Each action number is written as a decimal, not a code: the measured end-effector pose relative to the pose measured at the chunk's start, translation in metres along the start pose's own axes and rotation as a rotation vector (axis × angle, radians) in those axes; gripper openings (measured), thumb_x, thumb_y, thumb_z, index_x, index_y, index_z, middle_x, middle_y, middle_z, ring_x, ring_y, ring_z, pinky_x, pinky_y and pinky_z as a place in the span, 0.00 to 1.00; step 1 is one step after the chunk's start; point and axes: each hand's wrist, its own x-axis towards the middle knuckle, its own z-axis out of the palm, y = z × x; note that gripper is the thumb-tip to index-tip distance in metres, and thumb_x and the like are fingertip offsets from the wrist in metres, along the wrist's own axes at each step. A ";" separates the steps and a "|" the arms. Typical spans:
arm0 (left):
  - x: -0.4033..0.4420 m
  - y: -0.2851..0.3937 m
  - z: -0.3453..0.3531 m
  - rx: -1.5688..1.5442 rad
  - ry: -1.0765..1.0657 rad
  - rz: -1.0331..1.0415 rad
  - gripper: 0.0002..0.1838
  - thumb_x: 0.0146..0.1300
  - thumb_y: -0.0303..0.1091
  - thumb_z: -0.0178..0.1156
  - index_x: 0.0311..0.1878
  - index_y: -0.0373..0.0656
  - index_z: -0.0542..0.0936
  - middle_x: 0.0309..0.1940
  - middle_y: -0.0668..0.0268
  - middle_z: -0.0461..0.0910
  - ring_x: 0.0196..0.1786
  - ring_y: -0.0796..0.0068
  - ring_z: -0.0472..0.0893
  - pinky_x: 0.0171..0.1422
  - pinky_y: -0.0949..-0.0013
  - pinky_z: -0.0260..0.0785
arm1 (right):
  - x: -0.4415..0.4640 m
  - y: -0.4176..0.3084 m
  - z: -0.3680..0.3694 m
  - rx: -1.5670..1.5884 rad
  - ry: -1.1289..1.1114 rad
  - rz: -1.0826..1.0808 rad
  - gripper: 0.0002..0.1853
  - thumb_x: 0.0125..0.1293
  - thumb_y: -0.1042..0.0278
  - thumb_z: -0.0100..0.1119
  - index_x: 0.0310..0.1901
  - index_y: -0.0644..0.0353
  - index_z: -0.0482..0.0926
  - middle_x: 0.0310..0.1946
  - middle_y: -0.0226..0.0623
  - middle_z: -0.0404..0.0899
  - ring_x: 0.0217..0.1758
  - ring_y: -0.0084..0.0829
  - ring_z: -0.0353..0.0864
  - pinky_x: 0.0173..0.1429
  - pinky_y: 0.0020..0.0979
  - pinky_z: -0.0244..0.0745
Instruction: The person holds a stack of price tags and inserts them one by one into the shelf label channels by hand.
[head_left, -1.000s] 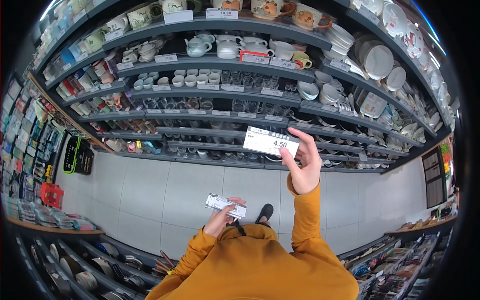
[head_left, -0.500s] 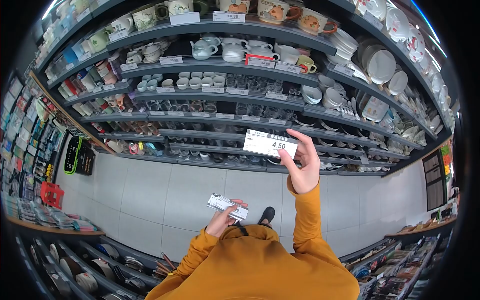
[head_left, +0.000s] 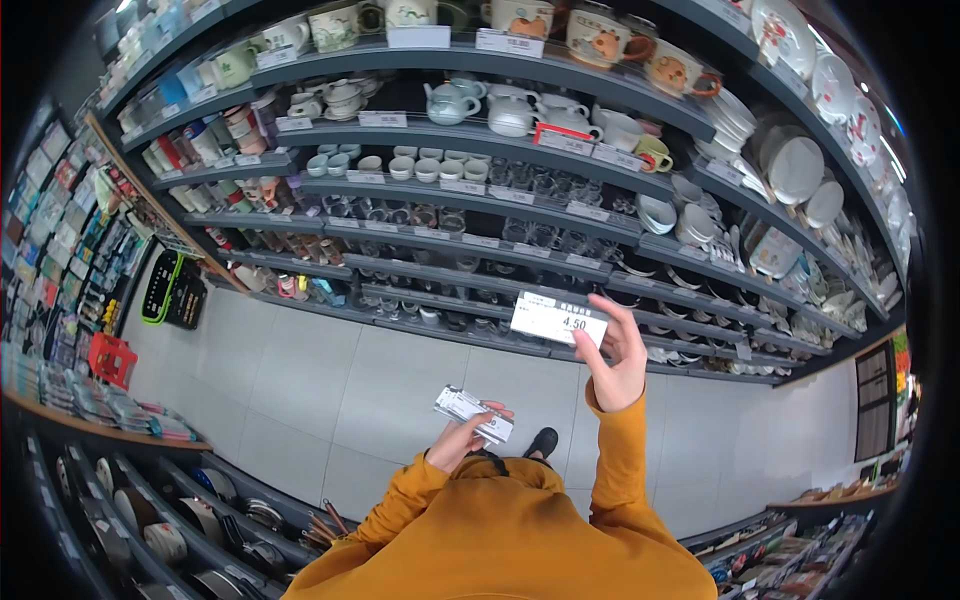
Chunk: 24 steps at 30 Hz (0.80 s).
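My right hand (head_left: 620, 362) is raised in front of the shelves, pinching a white price tag (head_left: 548, 318) by its right end between thumb and fingers. The tag shows "4.50" in large print; its smaller text is too fine to read. Lower and to the left, near my body, my left hand (head_left: 462, 440) is closed around a stack of similar price tags (head_left: 478, 408), with the thumb lying across the top one. Both hands are apart from the shelves.
Ahead, a tall shelf (head_left: 420, 131) carries patterned mugs (head_left: 595, 40), a pale blue teapot (head_left: 452, 104), small bowls, glasses and white plates (head_left: 797, 170). Black baskets (head_left: 183, 290) and a red stool-like item (head_left: 112, 358) stand on the tiled floor at left. Pans (head_left: 165, 542) fill a shelf behind.
The view has tilted and shifted, so the shelves appear lower and further right. Both hands keep their tags; the right hand's tag appears slightly lower against the shelves.
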 end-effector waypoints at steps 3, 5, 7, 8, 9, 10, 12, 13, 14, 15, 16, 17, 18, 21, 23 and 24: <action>0.002 0.002 -0.002 -0.001 -0.004 -0.001 0.15 0.70 0.34 0.48 0.57 0.43 0.73 0.51 0.64 0.81 0.37 0.89 0.77 0.26 0.83 0.55 | -0.009 0.019 0.011 0.035 -0.031 0.060 0.22 0.64 0.77 0.61 0.60 0.63 0.70 0.42 0.39 0.83 0.41 0.23 0.82 0.42 0.23 0.77; 0.004 0.003 -0.003 -0.009 0.009 -0.015 0.15 0.70 0.34 0.48 0.57 0.43 0.72 0.51 0.64 0.81 0.37 0.90 0.76 0.26 0.83 0.54 | -0.017 0.034 0.021 0.068 -0.054 0.115 0.22 0.63 0.78 0.61 0.59 0.63 0.70 0.42 0.39 0.83 0.40 0.23 0.82 0.41 0.23 0.77; 0.005 0.006 -0.003 -0.004 0.007 -0.024 0.15 0.70 0.34 0.48 0.57 0.44 0.72 0.51 0.64 0.81 0.37 0.90 0.76 0.25 0.83 0.54 | -0.025 0.043 0.027 0.074 -0.097 0.167 0.21 0.64 0.77 0.62 0.58 0.63 0.71 0.42 0.39 0.83 0.39 0.23 0.82 0.41 0.23 0.77; 0.006 0.007 -0.003 0.000 0.004 -0.031 0.15 0.70 0.35 0.48 0.58 0.44 0.72 0.51 0.63 0.81 0.37 0.90 0.76 0.25 0.82 0.54 | -0.028 0.046 0.028 0.072 -0.117 0.187 0.21 0.64 0.77 0.62 0.58 0.63 0.71 0.42 0.39 0.83 0.39 0.23 0.82 0.41 0.23 0.77; 0.006 0.008 -0.003 0.001 0.007 -0.029 0.15 0.70 0.35 0.48 0.57 0.44 0.72 0.51 0.63 0.81 0.37 0.89 0.76 0.25 0.82 0.54 | -0.030 0.047 0.028 0.079 -0.113 0.207 0.21 0.64 0.77 0.61 0.58 0.62 0.71 0.41 0.39 0.83 0.39 0.22 0.82 0.40 0.22 0.77; 0.007 0.009 -0.002 0.002 0.009 -0.029 0.15 0.70 0.35 0.49 0.57 0.43 0.72 0.51 0.63 0.81 0.38 0.89 0.76 0.26 0.82 0.54 | -0.030 0.047 0.028 0.081 -0.105 0.203 0.21 0.64 0.77 0.61 0.58 0.62 0.71 0.41 0.39 0.83 0.39 0.22 0.82 0.40 0.22 0.76; 0.010 0.008 -0.003 0.005 0.008 -0.030 0.15 0.70 0.35 0.49 0.57 0.43 0.72 0.51 0.63 0.81 0.38 0.89 0.77 0.26 0.82 0.54 | -0.029 0.050 0.025 0.082 -0.082 0.195 0.21 0.64 0.77 0.62 0.58 0.62 0.71 0.41 0.39 0.83 0.39 0.22 0.82 0.39 0.21 0.76; 0.013 0.006 -0.005 0.004 0.007 -0.030 0.16 0.70 0.35 0.49 0.58 0.43 0.72 0.51 0.63 0.81 0.38 0.89 0.77 0.26 0.82 0.54 | -0.028 0.051 0.023 0.079 -0.073 0.191 0.21 0.64 0.77 0.62 0.58 0.62 0.72 0.41 0.39 0.83 0.39 0.22 0.82 0.39 0.21 0.76; 0.015 0.005 -0.005 0.003 0.006 -0.031 0.16 0.70 0.35 0.49 0.58 0.42 0.72 0.51 0.62 0.81 0.38 0.89 0.77 0.26 0.82 0.54 | -0.027 0.052 0.020 0.077 -0.064 0.188 0.21 0.64 0.77 0.62 0.58 0.62 0.72 0.41 0.39 0.83 0.39 0.22 0.82 0.39 0.21 0.76; 0.016 0.006 -0.004 0.002 0.006 -0.037 0.16 0.70 0.34 0.49 0.58 0.42 0.71 0.51 0.62 0.81 0.37 0.89 0.77 0.26 0.82 0.54 | -0.027 0.053 0.018 0.075 -0.055 0.184 0.20 0.64 0.77 0.62 0.58 0.62 0.72 0.40 0.39 0.83 0.39 0.22 0.82 0.39 0.21 0.76; 0.016 0.007 -0.003 0.001 0.008 -0.042 0.16 0.70 0.34 0.48 0.58 0.42 0.71 0.51 0.62 0.81 0.37 0.89 0.77 0.26 0.82 0.54 | -0.027 0.053 0.017 0.073 -0.051 0.189 0.20 0.64 0.76 0.62 0.58 0.63 0.72 0.41 0.39 0.83 0.39 0.22 0.82 0.40 0.21 0.76; 0.017 0.008 -0.002 0.001 0.010 -0.048 0.16 0.69 0.34 0.48 0.58 0.42 0.71 0.51 0.62 0.81 0.37 0.89 0.77 0.26 0.82 0.54 | -0.027 0.053 0.016 0.073 -0.047 0.194 0.20 0.64 0.76 0.62 0.58 0.63 0.72 0.41 0.39 0.83 0.39 0.22 0.82 0.40 0.21 0.76; 0.019 0.009 -0.001 0.005 0.004 -0.050 0.17 0.70 0.34 0.48 0.59 0.42 0.71 0.51 0.62 0.81 0.37 0.88 0.77 0.26 0.82 0.54 | -0.027 0.052 0.015 0.073 -0.042 0.200 0.20 0.64 0.76 0.62 0.57 0.63 0.72 0.41 0.39 0.83 0.39 0.22 0.82 0.40 0.21 0.76; 0.024 0.010 0.003 0.013 -0.014 -0.057 0.17 0.70 0.35 0.48 0.59 0.41 0.71 0.51 0.61 0.81 0.37 0.88 0.77 0.26 0.82 0.54 | -0.030 0.050 0.013 0.077 -0.030 0.221 0.20 0.64 0.78 0.61 0.58 0.65 0.71 0.41 0.38 0.82 0.38 0.21 0.80 0.38 0.21 0.74; 0.029 0.008 0.007 0.009 -0.032 -0.065 0.17 0.70 0.35 0.48 0.59 0.41 0.72 0.51 0.61 0.81 0.36 0.88 0.76 0.26 0.82 0.55 | -0.034 0.051 0.008 0.077 -0.005 0.228 0.20 0.64 0.77 0.61 0.58 0.66 0.71 0.41 0.38 0.82 0.38 0.21 0.80 0.38 0.21 0.74; 0.031 0.006 0.008 0.023 -0.046 -0.069 0.17 0.70 0.36 0.48 0.59 0.41 0.72 0.51 0.61 0.81 0.36 0.88 0.76 0.26 0.82 0.55 | -0.037 0.052 0.004 0.076 0.012 0.232 0.20 0.64 0.77 0.61 0.58 0.66 0.71 0.40 0.38 0.82 0.38 0.22 0.80 0.38 0.21 0.74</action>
